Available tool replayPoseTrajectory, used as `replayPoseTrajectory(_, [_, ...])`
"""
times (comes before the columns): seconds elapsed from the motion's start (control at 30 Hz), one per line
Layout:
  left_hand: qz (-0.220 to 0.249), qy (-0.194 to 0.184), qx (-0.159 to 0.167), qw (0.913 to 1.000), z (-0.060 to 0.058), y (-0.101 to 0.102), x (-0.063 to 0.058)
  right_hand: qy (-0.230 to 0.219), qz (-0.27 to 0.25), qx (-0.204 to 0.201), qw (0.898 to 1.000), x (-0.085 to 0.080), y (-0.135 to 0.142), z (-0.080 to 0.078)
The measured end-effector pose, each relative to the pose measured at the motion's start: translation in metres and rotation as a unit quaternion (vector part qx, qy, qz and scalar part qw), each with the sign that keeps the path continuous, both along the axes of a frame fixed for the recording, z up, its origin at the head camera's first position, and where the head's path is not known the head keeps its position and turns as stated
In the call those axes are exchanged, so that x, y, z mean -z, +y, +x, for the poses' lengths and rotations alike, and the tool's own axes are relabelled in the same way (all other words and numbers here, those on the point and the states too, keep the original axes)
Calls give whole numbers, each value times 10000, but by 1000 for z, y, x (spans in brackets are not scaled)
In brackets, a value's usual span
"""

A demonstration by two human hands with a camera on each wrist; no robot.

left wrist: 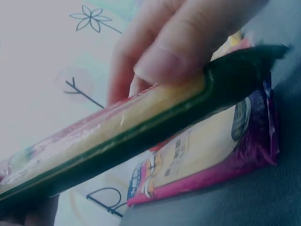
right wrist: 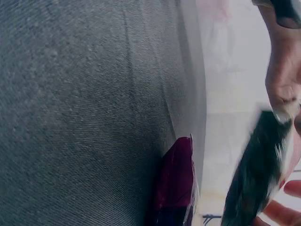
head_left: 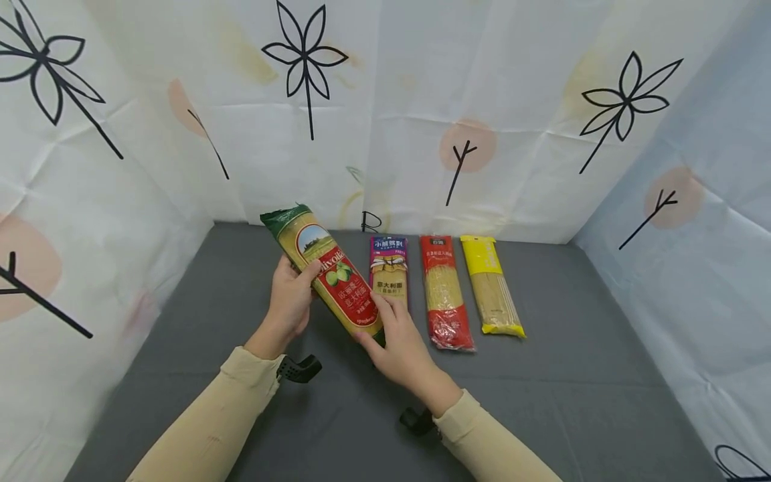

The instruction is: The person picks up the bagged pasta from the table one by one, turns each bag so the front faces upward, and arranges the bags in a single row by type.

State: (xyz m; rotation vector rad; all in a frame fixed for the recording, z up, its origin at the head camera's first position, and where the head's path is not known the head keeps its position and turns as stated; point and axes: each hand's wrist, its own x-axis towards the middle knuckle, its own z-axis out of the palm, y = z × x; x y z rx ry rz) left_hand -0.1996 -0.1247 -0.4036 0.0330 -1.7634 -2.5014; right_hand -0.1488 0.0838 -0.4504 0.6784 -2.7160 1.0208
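A green-and-gold spaghetti packet [head_left: 337, 271] with a red label is held up off the table, tilted, with its dark green top end at the upper left. My left hand [head_left: 292, 298] grips it along its left side, thumb across the front. At the lower right end, my right hand [head_left: 403, 341] holds the packet between thumb and fingers. In the left wrist view, fingers [left wrist: 174, 56] of the right hand lie over the edge of the packet [left wrist: 117, 136]. The right wrist view shows the packet's dark green underside [right wrist: 254, 174], blurred.
Behind the held packet lies a purple-and-blue pasta packet [head_left: 389, 264], partly covered by it. Next to it on the grey table [head_left: 542, 415] are a red pasta packet [head_left: 447, 294] and a yellow one [head_left: 492, 288]. Patterned white cloth [head_left: 409, 87] stands around the back and sides.
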Motion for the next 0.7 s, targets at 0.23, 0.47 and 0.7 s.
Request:
replayPoseTrajectory(0.23, [-127, 226, 355, 9990, -4, -4, 4, -1693, -1471, -375, 9738, 1, 6, -6])
replayPoseTrajectory(0.47, [-506, 210, 510, 9972, -4, -6, 10, -2367, -1708, -701, 9539, -1, 5, -7])
replayPoseTrajectory(0.7, [-721, -20, 714, 9948, -5, -9, 14, -2302, -1893, -757, 9516, -1, 3, -6])
